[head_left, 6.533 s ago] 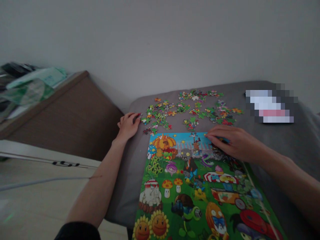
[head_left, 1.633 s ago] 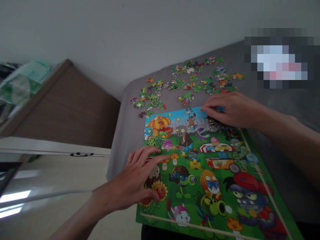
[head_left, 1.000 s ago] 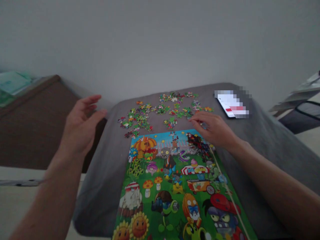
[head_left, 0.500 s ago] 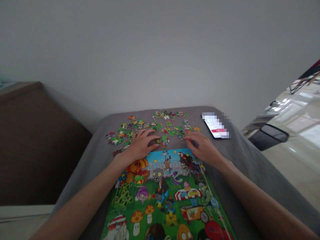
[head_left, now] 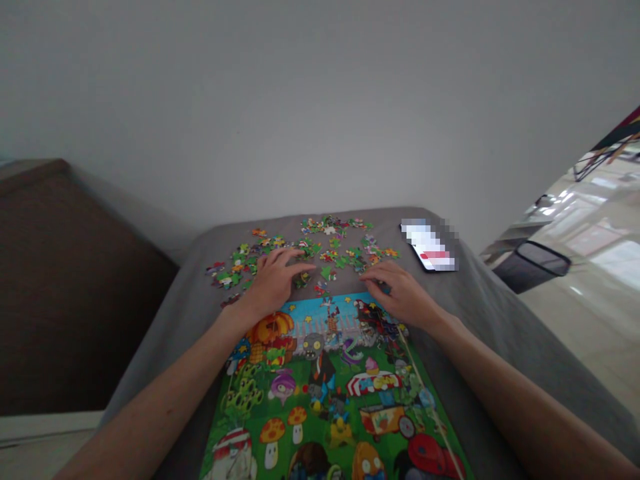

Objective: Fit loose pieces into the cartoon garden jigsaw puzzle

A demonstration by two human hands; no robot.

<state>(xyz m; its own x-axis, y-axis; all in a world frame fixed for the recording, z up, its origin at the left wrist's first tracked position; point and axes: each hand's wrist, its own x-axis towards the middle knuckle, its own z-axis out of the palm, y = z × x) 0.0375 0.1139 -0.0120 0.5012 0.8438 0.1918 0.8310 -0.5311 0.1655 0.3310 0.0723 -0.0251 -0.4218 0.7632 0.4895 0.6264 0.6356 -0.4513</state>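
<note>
My left hand lies flat, fingers spread open, on the loose puzzle pieces scattered across the far end of the grey bench. My right hand rests at the far right corner of the puzzle board, just near of the pieces. Its fingers are curled, and I cannot tell whether they pinch anything.

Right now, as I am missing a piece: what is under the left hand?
The left hand lies flat on loose puzzle pieces scattered over the grey cloth, just beyond the picture board. Pieces show around it; whatever is beneath the palm is covered.
</note>
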